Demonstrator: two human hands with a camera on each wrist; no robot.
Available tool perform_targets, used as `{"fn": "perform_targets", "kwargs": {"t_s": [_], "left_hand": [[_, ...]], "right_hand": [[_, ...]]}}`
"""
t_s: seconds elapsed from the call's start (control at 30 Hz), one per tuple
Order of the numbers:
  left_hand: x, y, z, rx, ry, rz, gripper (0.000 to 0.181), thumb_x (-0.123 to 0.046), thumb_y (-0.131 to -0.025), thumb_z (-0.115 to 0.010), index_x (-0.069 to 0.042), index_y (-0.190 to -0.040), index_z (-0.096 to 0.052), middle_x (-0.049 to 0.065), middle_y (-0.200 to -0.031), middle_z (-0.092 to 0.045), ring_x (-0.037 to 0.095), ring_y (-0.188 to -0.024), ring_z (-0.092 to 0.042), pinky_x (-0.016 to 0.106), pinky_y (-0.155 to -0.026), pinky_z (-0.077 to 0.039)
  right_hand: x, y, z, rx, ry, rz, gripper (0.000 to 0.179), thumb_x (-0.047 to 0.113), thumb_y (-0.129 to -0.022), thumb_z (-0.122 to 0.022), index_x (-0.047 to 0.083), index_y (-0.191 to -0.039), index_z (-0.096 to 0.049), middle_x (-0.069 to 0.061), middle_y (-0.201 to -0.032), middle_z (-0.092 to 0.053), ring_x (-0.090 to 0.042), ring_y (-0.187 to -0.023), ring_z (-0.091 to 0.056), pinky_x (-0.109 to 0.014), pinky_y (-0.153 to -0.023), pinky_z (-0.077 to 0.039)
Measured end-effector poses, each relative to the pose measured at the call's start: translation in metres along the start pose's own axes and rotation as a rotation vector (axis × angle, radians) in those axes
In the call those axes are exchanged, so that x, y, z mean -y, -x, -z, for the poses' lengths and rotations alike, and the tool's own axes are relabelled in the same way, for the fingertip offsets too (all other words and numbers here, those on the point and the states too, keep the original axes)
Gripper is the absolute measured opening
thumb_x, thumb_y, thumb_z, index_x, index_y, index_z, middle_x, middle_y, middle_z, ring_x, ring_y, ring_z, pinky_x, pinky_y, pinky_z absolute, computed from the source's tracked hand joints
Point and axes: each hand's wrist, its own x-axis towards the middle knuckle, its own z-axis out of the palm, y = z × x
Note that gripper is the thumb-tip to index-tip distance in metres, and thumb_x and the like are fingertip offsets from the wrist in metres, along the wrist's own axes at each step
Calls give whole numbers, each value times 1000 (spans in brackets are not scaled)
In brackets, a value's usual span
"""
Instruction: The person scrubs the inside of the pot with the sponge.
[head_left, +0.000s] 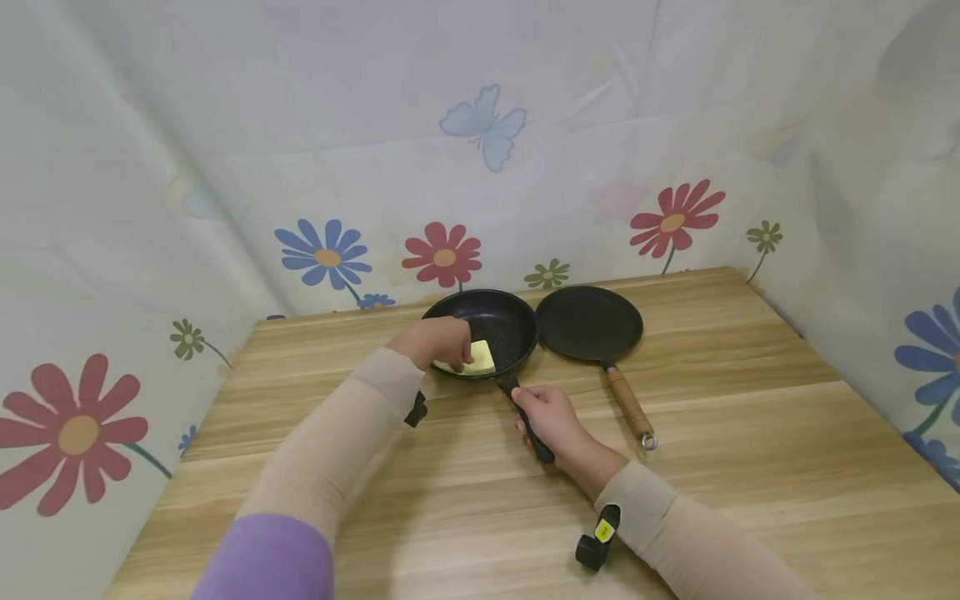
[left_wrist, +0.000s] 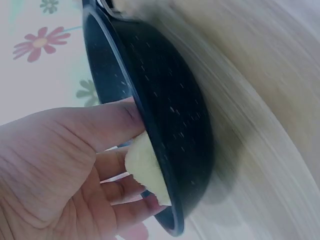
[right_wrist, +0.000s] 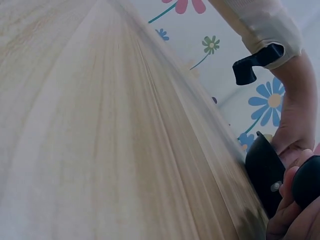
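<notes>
A deep black frying pan [head_left: 501,321] stands toward the back of the wooden table. Inside it, my left hand [head_left: 438,340] grips a pale yellow sponge [head_left: 482,358] against the pan's near left inner side. The left wrist view shows the thumb [left_wrist: 117,120] at the rim and the fingers curled round the sponge [left_wrist: 146,167], part of which the pan wall hides. My right hand [head_left: 551,421] is wrapped round the pan's black handle [head_left: 536,437], thumb along its top. In the right wrist view the handle's end [right_wrist: 307,182] pokes out of that fist.
A flat black griddle pan [head_left: 590,322] with a wooden handle [head_left: 630,404] lies just right of the frying pan, their rims close together. Behind the table [head_left: 712,467] hangs a white cloth [head_left: 360,167] printed with flowers. Black camera mounts [head_left: 600,537] are strapped to both wrists.
</notes>
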Motion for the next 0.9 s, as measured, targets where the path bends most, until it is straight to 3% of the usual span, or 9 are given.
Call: {"fn": "perform_targets", "kwargs": {"t_s": [0.1,0.2,0.27,0.43,0.57,0.73,0.9], "left_hand": [[6,3,-1,-18,22,45,33,-19,-89,-78,-14,-57,-69,-11,-59,-52,11,-65,-43,30,-77,-45],[10,5,-1,-44,62,100,14,-18,-86,-80,-13,-73,-79,-8,-80,-71,13,-78,-56,34,-86,-51],[11,7,-2,-58,84,136,5,-16,-85,-81,-12,-86,-82,-4,-96,-76,16,-92,-64,36,-92,-51],[14,7,-2,-86,103,185,19,-15,-86,-79,-13,-105,-81,1,-113,-75,25,-115,-64,40,-102,-48],[17,4,-5,-137,81,194,18,-15,-86,-76,-12,-102,-82,1,-109,-76,21,-108,-66,39,-99,-50],[26,-3,-17,-234,-6,176,15,-15,-89,-70,-8,-80,-80,1,-85,-73,17,-79,-58,37,-87,-52],[36,-10,-28,-330,-86,187,20,-18,-91,-68,-7,-78,-79,5,-84,-73,22,-79,-62,40,-85,-52]], "right_hand": [[-1,-1,1,11,-3,-4,37,24,-104,-53,-6,-122,-65,-4,-63,-53,-12,-51,-47,-25,-44,-41],[-2,-3,2,22,-11,-4,37,23,-104,-52,-7,-122,-65,-4,-64,-53,-11,-51,-47,-25,-44,-41],[-2,-4,3,29,-16,-7,37,23,-104,-52,-7,-121,-65,-3,-64,-53,-11,-52,-47,-25,-44,-41],[-1,-4,5,42,-20,-7,37,22,-105,-51,-9,-121,-64,-3,-62,-52,-11,-50,-46,-25,-43,-40],[0,-3,6,54,-17,-1,36,22,-105,-51,-9,-120,-63,-3,-61,-51,-11,-49,-45,-25,-43,-40],[0,-3,5,67,-14,8,36,22,-105,-51,-9,-118,-63,-3,-61,-51,-11,-48,-45,-25,-43,-40],[-3,-4,4,86,-2,12,35,24,-104,-52,-8,-111,-63,-3,-60,-51,-11,-48,-45,-25,-44,-41]]}}
